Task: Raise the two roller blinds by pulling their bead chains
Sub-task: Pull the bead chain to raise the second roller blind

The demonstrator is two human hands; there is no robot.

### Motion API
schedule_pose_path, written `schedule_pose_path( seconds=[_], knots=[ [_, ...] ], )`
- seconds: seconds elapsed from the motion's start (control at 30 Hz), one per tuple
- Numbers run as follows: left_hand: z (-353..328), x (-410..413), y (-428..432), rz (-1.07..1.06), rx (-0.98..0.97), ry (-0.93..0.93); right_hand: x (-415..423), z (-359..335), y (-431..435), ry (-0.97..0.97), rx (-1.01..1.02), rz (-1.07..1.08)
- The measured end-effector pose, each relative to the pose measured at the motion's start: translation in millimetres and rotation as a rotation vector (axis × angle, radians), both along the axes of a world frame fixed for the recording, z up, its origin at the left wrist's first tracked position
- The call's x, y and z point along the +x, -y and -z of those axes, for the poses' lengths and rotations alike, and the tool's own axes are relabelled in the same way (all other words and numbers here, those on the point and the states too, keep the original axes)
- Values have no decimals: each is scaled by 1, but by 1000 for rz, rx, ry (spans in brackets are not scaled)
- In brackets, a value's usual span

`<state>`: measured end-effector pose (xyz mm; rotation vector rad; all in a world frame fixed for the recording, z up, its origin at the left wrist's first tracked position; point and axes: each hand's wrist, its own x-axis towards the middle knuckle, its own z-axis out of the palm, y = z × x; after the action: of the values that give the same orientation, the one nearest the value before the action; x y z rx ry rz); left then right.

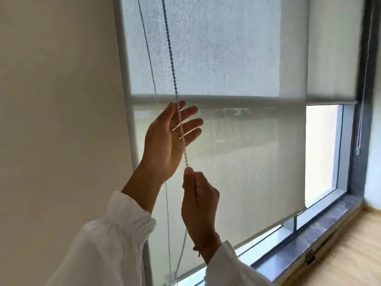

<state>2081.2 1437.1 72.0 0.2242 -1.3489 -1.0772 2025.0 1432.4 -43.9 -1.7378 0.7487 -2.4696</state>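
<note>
The right hand pinches the white bead chain against the translucent grey fabric roller blind — the left hand is spread, fingers apart — the chain's lower loop is cut off.

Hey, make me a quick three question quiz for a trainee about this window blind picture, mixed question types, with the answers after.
1. True or false: the right hand is pinched shut on the bead chain.
2. Which hand is open, fingers spread? A) left hand B) right hand
3. Fill in: the near roller blind's bottom bar hangs ____ than the far roller blind's.

Key: 1 true; 2 A; 3 lower
</note>
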Motion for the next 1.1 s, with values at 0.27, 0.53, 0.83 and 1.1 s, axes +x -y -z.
schedule_pose_path(
  seconds=[0.27, 0.53, 0.83, 1.1],
  knots=[
    [-1, -27, 0, -250, 42, -153, -32, -1, 19, 64, 308, -315],
    [87, -28, 12, -582, 0, 97, -45, -94, 14, 79, 189, -734],
    [134, -23, 16, -599, -94, 118, -11, -134, 6, 93, 235, -549],
    [71, -6, 20, -233, 147, 43, -15, -119, -14, 63, 40, -344]
  ],
)
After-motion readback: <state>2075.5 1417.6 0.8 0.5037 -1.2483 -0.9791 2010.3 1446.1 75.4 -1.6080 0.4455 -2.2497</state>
